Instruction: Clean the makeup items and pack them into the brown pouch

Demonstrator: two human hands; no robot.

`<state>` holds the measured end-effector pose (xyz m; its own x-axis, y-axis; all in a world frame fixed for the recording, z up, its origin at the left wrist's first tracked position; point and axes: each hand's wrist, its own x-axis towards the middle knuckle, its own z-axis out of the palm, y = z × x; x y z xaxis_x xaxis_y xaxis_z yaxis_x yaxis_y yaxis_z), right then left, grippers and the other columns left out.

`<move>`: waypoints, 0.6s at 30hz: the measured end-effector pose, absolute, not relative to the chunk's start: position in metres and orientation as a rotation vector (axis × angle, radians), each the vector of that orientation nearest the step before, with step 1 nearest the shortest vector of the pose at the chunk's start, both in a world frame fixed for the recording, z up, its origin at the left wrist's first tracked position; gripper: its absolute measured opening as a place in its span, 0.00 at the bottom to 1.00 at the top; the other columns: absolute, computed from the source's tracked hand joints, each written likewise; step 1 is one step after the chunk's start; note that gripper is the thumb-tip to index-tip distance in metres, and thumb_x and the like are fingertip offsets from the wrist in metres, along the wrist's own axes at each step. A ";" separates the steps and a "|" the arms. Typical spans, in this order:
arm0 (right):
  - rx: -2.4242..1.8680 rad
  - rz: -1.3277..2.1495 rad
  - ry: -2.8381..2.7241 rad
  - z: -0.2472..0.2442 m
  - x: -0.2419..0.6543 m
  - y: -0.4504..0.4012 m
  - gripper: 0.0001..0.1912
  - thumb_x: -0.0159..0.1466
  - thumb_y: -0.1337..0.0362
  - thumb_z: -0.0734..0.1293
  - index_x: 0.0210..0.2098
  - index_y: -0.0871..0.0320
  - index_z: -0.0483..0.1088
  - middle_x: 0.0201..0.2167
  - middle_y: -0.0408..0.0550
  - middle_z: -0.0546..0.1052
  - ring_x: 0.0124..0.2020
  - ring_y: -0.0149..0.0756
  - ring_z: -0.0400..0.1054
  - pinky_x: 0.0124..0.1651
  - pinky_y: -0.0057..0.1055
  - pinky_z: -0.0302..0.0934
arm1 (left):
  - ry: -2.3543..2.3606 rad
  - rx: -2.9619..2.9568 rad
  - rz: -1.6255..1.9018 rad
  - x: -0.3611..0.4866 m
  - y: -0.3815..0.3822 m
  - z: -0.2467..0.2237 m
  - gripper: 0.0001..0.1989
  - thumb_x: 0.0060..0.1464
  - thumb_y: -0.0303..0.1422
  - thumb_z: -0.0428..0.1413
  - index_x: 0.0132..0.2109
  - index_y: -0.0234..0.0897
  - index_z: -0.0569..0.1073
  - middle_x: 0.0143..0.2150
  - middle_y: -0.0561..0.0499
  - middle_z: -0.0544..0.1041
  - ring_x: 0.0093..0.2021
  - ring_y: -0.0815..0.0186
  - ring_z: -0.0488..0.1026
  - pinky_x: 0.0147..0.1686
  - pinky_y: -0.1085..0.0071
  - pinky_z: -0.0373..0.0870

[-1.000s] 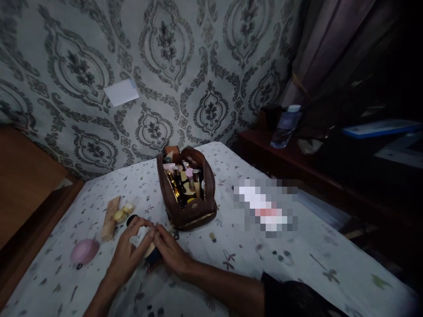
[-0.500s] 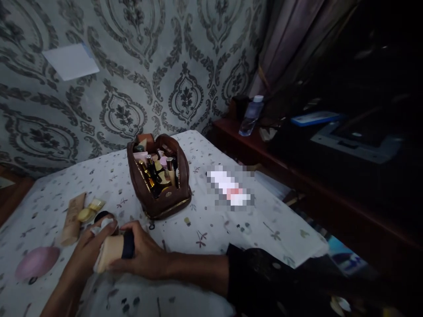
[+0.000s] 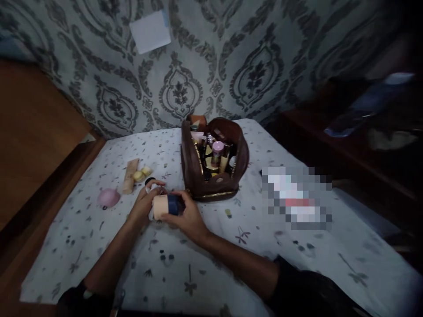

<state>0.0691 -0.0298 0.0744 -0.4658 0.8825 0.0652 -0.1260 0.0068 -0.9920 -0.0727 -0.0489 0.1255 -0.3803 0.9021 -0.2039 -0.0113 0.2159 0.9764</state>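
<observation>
My right hand (image 3: 191, 218) is closed around a beige container with a dark blue cap (image 3: 161, 208), held on its side above the cloth. My left hand (image 3: 141, 209) is closed on a crumpled white tissue (image 3: 152, 189) at the container's beige end; its fingertips are partly hidden. Just beyond the left hand a round black item (image 3: 150, 181) shows in part. An open brown cosmetic bag (image 3: 190, 178) full of bottles and small containers stands right of and behind my hands. Among them is a pink-capped bottle (image 3: 217, 152).
Left of my hands lie a beige tube (image 3: 130, 178), small yellow containers (image 3: 140, 175) and a pink rounded object (image 3: 109, 198). A blurred-out item (image 3: 297, 198) lies on the right of the patterned cloth (image 3: 198, 264). A clear bottle (image 3: 366, 105) stands on a dark surface at right.
My view has swung left, so the bag and hands appear further right. The container remains in my right hand and the tissue in my left.
</observation>
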 end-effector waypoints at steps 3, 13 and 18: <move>-0.841 1.435 -1.661 0.076 0.070 -0.029 0.31 0.46 0.55 0.79 0.45 0.57 0.68 0.42 0.47 0.75 0.44 0.41 0.69 0.50 0.38 0.63 | 1.736 1.092 1.252 -0.087 -0.053 0.131 0.16 0.49 0.41 0.59 0.43 0.38 0.70 0.33 0.54 0.74 0.29 0.67 0.72 0.30 0.73 0.68; -0.642 1.195 -1.985 0.066 0.067 -0.031 0.26 0.54 0.57 0.76 0.49 0.58 0.67 0.47 0.54 0.74 0.50 0.46 0.68 0.53 0.42 0.63 | 2.087 1.859 1.112 -0.069 -0.085 0.141 0.16 0.66 0.40 0.47 0.54 0.37 0.68 0.50 0.44 0.75 0.51 0.59 0.72 0.51 0.65 0.67; -0.491 1.224 -2.025 0.066 0.071 -0.029 0.13 0.59 0.61 0.71 0.41 0.58 0.69 0.45 0.53 0.74 0.47 0.44 0.69 0.50 0.39 0.65 | 2.160 2.145 0.738 -0.052 -0.094 0.131 0.18 0.67 0.41 0.44 0.56 0.37 0.69 0.48 0.43 0.77 0.50 0.57 0.73 0.51 0.60 0.68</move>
<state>0.0708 -0.0291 0.0657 -0.6766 0.6333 0.3757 -0.0382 0.4793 -0.8768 -0.0519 -0.0938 0.1306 -0.0620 0.9466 0.3164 0.9423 -0.0490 0.3312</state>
